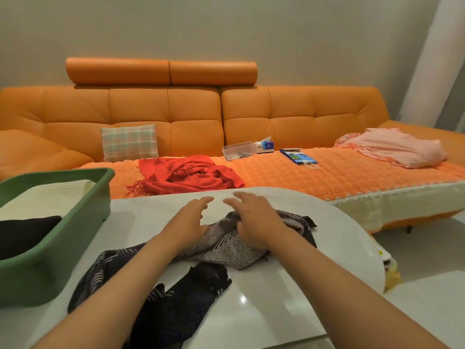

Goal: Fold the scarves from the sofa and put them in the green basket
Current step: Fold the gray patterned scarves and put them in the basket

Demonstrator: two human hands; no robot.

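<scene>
While the dark zigzag scarf lies rumpled on the near white table, it is touched by the left hand and right hand, with fingers stretched out flat and nothing gripped. At the left, folded cloths are held in the green basket. Farther off, a red scarf is heaped on the sofa.

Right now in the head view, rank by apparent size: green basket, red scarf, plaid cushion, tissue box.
1. green basket, though nearness to the camera inflates it.
2. red scarf.
3. plaid cushion.
4. tissue box.
</scene>
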